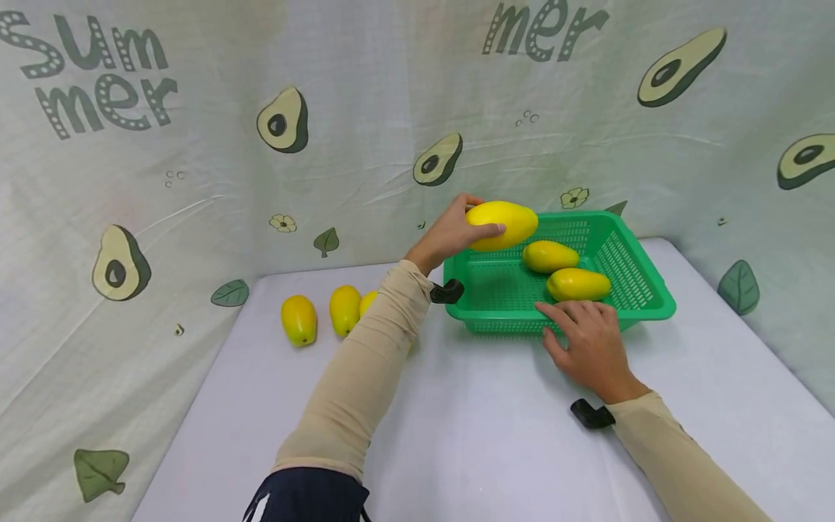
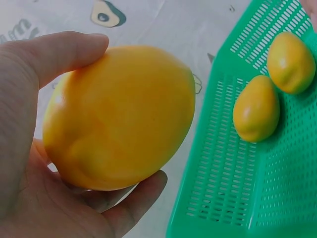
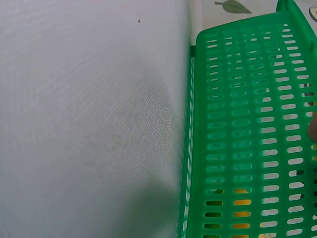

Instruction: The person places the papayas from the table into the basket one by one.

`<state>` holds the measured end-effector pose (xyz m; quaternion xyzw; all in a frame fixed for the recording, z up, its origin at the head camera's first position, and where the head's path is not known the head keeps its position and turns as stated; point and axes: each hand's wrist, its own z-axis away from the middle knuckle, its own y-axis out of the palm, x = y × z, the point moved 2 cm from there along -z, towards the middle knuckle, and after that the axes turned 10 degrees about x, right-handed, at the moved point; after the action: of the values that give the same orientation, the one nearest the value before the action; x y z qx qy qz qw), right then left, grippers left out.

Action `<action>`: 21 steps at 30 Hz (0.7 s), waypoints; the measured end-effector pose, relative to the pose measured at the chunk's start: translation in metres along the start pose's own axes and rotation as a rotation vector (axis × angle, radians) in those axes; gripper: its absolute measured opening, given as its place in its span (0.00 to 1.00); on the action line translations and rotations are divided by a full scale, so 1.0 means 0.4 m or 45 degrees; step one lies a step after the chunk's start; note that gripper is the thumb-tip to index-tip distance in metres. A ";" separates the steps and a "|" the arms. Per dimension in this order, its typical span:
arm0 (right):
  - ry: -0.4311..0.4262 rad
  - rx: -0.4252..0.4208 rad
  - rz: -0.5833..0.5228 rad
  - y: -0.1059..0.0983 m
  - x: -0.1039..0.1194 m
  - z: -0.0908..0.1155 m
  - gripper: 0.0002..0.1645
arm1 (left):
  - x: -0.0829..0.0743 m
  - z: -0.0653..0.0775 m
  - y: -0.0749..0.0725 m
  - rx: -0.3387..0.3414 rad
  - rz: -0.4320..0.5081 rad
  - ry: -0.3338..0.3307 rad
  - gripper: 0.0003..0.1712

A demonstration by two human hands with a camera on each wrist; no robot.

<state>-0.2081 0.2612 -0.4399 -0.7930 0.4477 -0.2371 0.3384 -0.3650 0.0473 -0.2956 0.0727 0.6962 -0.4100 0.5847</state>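
Yellow fruit (image 1: pixel 502 223) is held aloft by the left hand (image 1: pixel 454 230) at the far left of the green basket (image 1: pixel 492 286), clamped between thumb and fingers, as is plainly shown from the left wrist! The desk (image 1: pixel 483 413) is not touched by it, nor is the basket floor. The two hands are set well apart: the right hand (image 1: pixel 590 344) is placed at the basket's near rim, though whether that rim is gripped or merely touched cannot be told. Inside, on the right, a far fruit (image 1: pixel 550 257) and a near fruit (image 1: pixel 578 284) are laid close together. Over on the left of the desk, an outermost fruit (image 1: pixel 298 320) and a second fruit (image 1: pixel 344 310) are seen, with a third fruit (image 1: pixel 367 299) partly hidden by the left sleeve (image 1: pixel 359 384).

And the danger? That smooth, rounded skin could be let slip if the thumb's hold is loosened too soon. If the fruit is carried too low, the basket's left side might be clipped and shoved askew. Should it be dropped, the pair inside could be struck and set rolling. With too much weight put on the near rim, the basket may be tipped!
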 end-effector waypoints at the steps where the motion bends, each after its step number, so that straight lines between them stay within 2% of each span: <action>1: -0.003 -0.006 -0.002 0.000 0.000 0.000 0.24 | -0.001 0.000 0.001 0.000 -0.009 0.000 0.39; 9: -0.011 -0.020 -0.007 0.005 -0.001 0.001 0.24 | -0.001 -0.008 0.009 0.011 -0.055 0.003 0.39; 14: 0.003 0.016 0.005 0.007 -0.003 0.004 0.24 | 0.001 -0.006 0.010 -0.005 -0.070 0.016 0.34; 18: 0.013 0.043 0.021 0.004 -0.002 0.009 0.25 | 0.006 0.009 0.003 -0.026 -0.100 0.027 0.27; 21: 0.009 0.028 0.018 0.001 -0.003 0.007 0.25 | 0.012 0.033 -0.006 -0.042 -0.124 0.061 0.24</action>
<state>-0.2070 0.2629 -0.4419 -0.7853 0.4518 -0.2423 0.3471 -0.3580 0.0352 -0.2983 0.0389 0.7192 -0.4247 0.5484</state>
